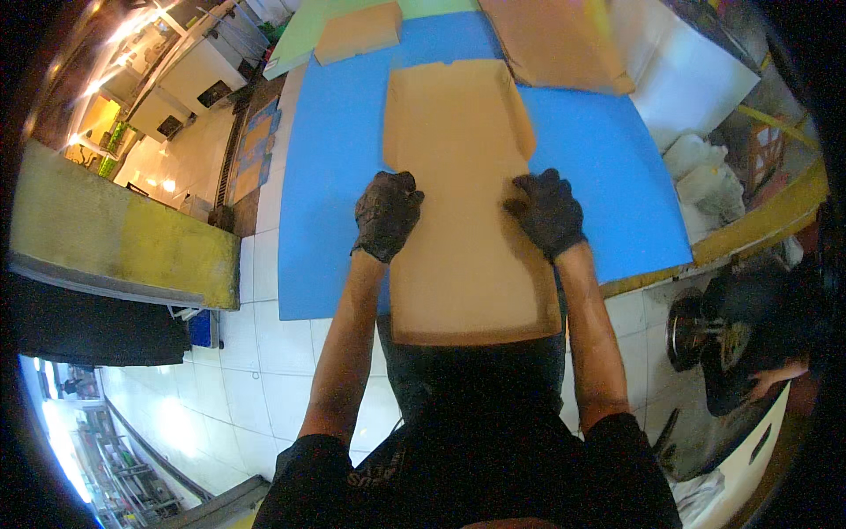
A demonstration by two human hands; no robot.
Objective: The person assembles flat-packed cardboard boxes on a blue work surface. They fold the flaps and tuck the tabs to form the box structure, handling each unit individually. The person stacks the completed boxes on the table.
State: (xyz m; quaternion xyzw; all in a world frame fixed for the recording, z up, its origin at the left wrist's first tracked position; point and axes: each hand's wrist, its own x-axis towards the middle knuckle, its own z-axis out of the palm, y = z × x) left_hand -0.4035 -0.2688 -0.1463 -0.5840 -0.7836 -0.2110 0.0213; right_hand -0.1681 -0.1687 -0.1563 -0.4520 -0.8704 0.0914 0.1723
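A brown flat cardboard box blank (467, 256) lies lengthwise in front of me on a blue tabletop (330, 167), its near end overhanging the edge toward my body. Side flaps stand partly raised along its far half. My left hand (388, 216), in a black glove, is closed on the blank's left edge about midway along. Opposite it, my right hand (548, 212), also gloved in black, has its fingers curled in at the right edge, thumb side over the cardboard. The fingertips of both hands are partly hidden.
A closed cardboard box (359, 33) sits at the far left on a green surface (304, 31). More flat cardboard (564, 44) lies at the far right. White bags (705, 181) rest beyond the table's right side. Another person's forearm (775, 379) shows at right, near a round metal stool (683, 331).
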